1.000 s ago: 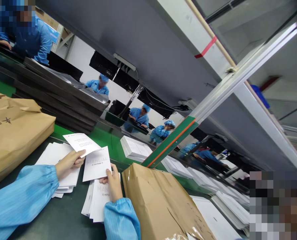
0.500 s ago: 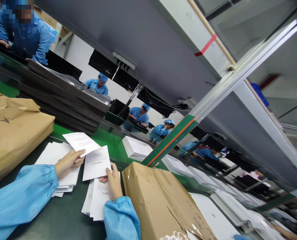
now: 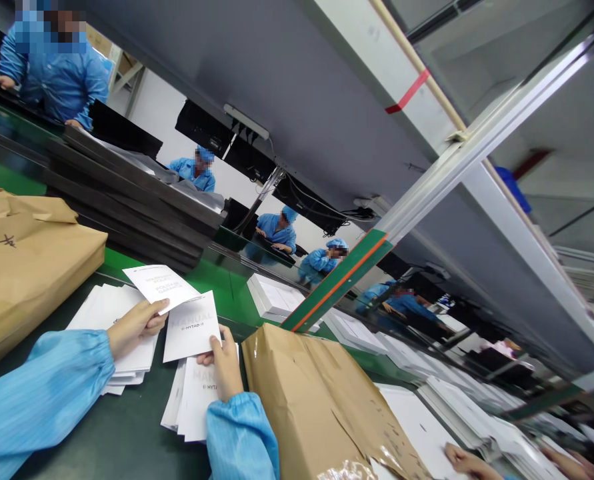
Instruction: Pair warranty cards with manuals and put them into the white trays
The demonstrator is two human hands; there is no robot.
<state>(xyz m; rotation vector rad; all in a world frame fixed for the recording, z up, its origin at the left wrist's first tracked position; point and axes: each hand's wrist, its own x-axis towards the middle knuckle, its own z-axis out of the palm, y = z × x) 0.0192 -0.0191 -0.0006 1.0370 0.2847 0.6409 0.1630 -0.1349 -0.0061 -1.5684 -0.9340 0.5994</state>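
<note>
Between the thumb and fingers of my left hand (image 3: 137, 327) is a white warranty leaflet (image 3: 161, 285) with pale grey print. My right hand (image 3: 224, 357) pinches a white manual (image 3: 191, 327) by its right edge; its cover reads "MANUAL" and "HYTAB". The leaflet's lower right corner meets the top of the manual. Under my left wrist lies a stack of white leaflets (image 3: 94, 310) on the dark green table. A second stack of manuals (image 3: 194, 400), slightly fanned, lies below my right hand and is partly hidden by it.
Brown paper packages stand at the left (image 3: 31, 267) and right (image 3: 321, 400). White boxes (image 3: 277, 297) line the green conveyor (image 3: 221, 273) behind. A green post (image 3: 337, 280) rises beyond the right package. Another person's hand (image 3: 469, 460) is at the lower right; several co-workers sit across the line.
My hands, the leaflet and the manual hold nearly the same place. Another person's hand has come into view over the white box at the lower right. The co-worker at upper left has shifted slightly.
</note>
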